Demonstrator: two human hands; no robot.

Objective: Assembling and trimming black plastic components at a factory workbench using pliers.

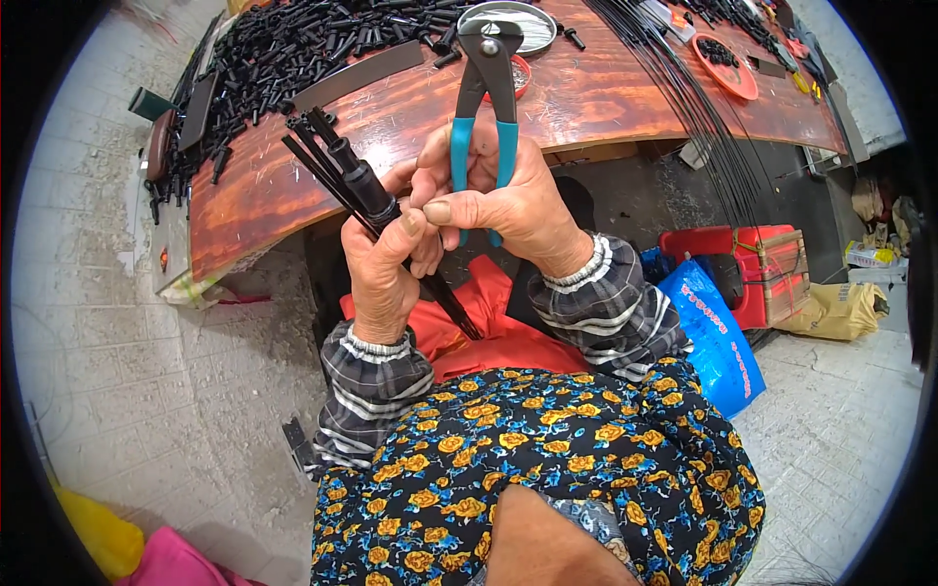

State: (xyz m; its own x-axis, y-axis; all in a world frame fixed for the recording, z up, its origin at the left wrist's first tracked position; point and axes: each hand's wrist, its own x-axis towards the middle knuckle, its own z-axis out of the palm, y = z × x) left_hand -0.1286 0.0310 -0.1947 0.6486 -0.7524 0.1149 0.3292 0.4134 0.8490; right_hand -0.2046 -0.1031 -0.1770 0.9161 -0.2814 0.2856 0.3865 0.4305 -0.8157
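Note:
My left hand (383,269) is closed around a bundle of thin black rods with a black stepped tubular fitting (363,184) among them. The rods run from the upper left down to the red cloth on my lap. In my right hand (518,200) is a pair of pliers (486,93) with teal handles and dark jaws, head upward. The right thumb and fingertips also meet the left fingers beside the fitting. Whatever small thing may be pinched there is hidden.
On the reddish wooden table (264,195) lies a big pile of black tubular parts (322,44). A round metal tray (535,29), an orange-red dish (725,66) and long black rods (674,88) are there too. A blue bag (711,337) and a red stool (752,273) stand at right.

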